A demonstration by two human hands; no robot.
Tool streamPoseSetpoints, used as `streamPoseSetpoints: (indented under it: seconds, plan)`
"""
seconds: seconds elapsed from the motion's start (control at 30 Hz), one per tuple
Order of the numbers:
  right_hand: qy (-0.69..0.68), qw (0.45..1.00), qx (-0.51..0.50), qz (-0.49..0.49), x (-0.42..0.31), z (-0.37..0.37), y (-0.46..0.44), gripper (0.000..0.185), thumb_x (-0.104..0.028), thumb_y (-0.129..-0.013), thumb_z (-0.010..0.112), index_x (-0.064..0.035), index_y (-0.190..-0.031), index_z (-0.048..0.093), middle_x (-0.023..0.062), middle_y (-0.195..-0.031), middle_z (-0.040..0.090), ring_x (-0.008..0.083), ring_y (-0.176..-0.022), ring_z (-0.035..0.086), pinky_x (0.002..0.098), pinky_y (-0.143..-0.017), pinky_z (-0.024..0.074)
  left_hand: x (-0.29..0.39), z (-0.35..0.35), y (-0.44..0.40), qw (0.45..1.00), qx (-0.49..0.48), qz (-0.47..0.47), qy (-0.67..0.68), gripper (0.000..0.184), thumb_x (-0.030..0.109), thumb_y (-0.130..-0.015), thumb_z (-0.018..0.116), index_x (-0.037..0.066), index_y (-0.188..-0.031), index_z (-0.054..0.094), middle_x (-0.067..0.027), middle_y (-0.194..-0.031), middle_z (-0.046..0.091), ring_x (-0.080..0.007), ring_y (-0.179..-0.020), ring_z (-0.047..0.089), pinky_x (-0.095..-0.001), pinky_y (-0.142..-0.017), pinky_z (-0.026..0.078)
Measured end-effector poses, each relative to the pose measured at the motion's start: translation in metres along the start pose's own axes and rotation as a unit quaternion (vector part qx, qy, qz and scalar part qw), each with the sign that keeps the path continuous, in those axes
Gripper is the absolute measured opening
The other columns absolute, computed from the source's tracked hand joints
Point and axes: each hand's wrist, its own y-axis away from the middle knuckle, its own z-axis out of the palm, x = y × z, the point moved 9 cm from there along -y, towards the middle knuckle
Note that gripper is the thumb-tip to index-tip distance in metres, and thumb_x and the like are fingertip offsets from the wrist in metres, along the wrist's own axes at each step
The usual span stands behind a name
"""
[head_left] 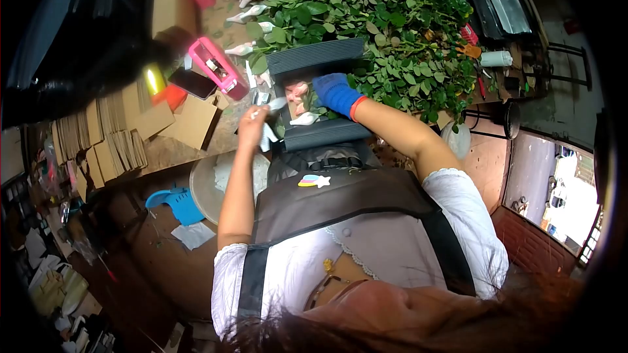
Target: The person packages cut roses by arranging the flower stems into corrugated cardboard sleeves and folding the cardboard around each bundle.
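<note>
My left hand, bare, has its fingers closed in a pinch on a small whitish piece, too blurred to name exactly. My right hand wears a blue knit glove with an orange cuff. It is closed at the neck of several pink roses, their stems hidden by the glove. These blooms lie between the two ridged black walls of a stand in front of my apron. A white-wrapped bud lies beside the lower wall.
Leafy rose stems cover the table's back and right, with white-wrapped buds at their left ends. A pink holder, a phone and stacked cardboard pieces are at left. A round tub and blue stool stand below.
</note>
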Motion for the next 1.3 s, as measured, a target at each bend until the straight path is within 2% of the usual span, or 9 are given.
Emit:
streamPoseSetpoints:
  seconds: [0.2,0.33,0.67,0.83,0.97,1.03,1.13,1.23,1.3]
  plan:
    - [-0.144,0.984,0.102,-0.020,0.011,-0.060,0.051,0.038,-0.042,-0.086,0.063,-0.0124,-0.108,0.070,0.0138,-0.103,0.073,0.0326,-0.098,0.070,0.0457,-0.085,0.0533,0.010,-0.001,0.015,0.983,-0.017,0.057,-0.173,0.030,0.029,-0.079,0.081,0.006,-0.078,0.062,-0.0052,-0.068,0.060,-0.0154,-0.064,0.057,-0.0318,-0.063,0.047]
    - [-0.109,0.980,-0.061,-0.155,-0.037,-0.030,0.059,0.032,-0.034,-0.086,0.063,-0.0109,-0.106,0.072,0.0155,-0.105,0.073,0.0329,-0.097,0.070,0.0457,-0.082,0.0545,0.016,0.058,0.017,0.930,-0.150,-0.007,-0.336,0.038,0.038,-0.085,0.079,0.001,-0.085,0.070,-0.0075,-0.076,0.066,-0.0145,-0.076,0.060,-0.0314,-0.072,0.049]
    - [0.125,0.970,-0.124,-0.166,-0.055,0.037,0.023,0.025,-0.020,-0.091,0.057,-0.0042,-0.100,0.073,0.0169,-0.100,0.074,0.0314,-0.095,0.072,0.0450,-0.079,0.0567,-0.034,0.062,0.018,0.995,-0.019,-0.076,0.058,0.030,0.022,-0.092,0.069,0.006,-0.067,0.062,0.0046,-0.064,0.053,-0.0064,-0.058,0.042,-0.0257,-0.055,0.033]
    - [0.123,0.967,-0.063,-0.215,-0.056,0.032,0.027,0.020,-0.016,-0.087,0.059,-0.0075,-0.094,0.076,0.0132,-0.096,0.074,0.0305,-0.089,0.072,0.0444,-0.070,0.0557,-0.072,0.016,0.036,0.910,0.232,-0.088,0.332,0.028,0.026,-0.093,0.065,0.008,-0.070,0.063,0.0042,-0.066,0.052,-0.0061,-0.062,0.045,-0.0260,-0.055,0.034]
    - [0.121,0.964,-0.077,-0.225,-0.055,0.049,0.022,0.023,-0.018,-0.088,0.057,-0.0075,-0.095,0.076,0.0137,-0.098,0.074,0.0306,-0.090,0.072,0.0439,-0.072,0.0556,-0.076,-0.083,0.083,0.987,0.139,-0.081,0.009,0.019,0.022,-0.089,0.064,0.006,-0.079,0.065,0.0005,-0.068,0.059,-0.0144,-0.059,0.051,-0.0302,-0.056,0.038]
    - [0.138,0.952,-0.081,-0.261,-0.063,0.044,0.023,0.024,-0.019,-0.089,0.057,-0.0078,-0.097,0.076,0.0141,-0.100,0.074,0.0307,-0.091,0.072,0.0438,-0.074,0.0557,-0.086,-0.120,0.119,0.913,0.109,-0.132,-0.371,0.016,0.023,-0.086,0.067,0.006,-0.084,0.066,-0.0094,-0.075,0.067,-0.0286,-0.062,0.060,-0.0381,-0.060,0.045]
    - [0.139,0.944,-0.076,-0.288,-0.070,0.054,0.018,0.026,-0.020,-0.090,0.056,-0.0091,-0.103,0.076,0.0138,-0.106,0.074,0.0306,-0.095,0.072,0.0429,-0.077,0.0557,-0.041,-0.114,0.149,0.749,0.166,0.035,-0.640,0.020,0.024,-0.085,0.069,0.005,-0.090,0.066,-0.0186,-0.083,0.069,-0.0396,-0.074,0.064,-0.0456,-0.068,0.049]
    - [0.038,0.941,-0.017,-0.337,-0.069,0.067,0.013,0.031,-0.022,-0.093,0.053,-0.0123,-0.115,0.073,0.0118,-0.114,0.072,0.0300,-0.101,0.070,0.0404,-0.083,0.0548,-0.029,-0.069,0.100,0.941,0.102,0.018,-0.324,0.030,0.031,-0.089,0.072,0.003,-0.097,0.063,-0.0117,-0.076,0.063,-0.0263,-0.071,0.062,-0.0369,-0.070,0.050]
    - [-0.065,0.940,0.006,-0.335,-0.071,0.047,0.016,0.033,-0.022,-0.094,0.052,-0.0132,-0.119,0.071,0.0110,-0.116,0.072,0.0296,-0.103,0.069,0.0395,-0.084,0.0544,-0.005,-0.016,0.060,0.977,0.059,0.100,-0.178,0.034,0.018,-0.088,0.076,0.003,-0.112,0.057,-0.0043,-0.088,0.059,-0.0134,-0.075,0.053,-0.0299,-0.070,0.048]
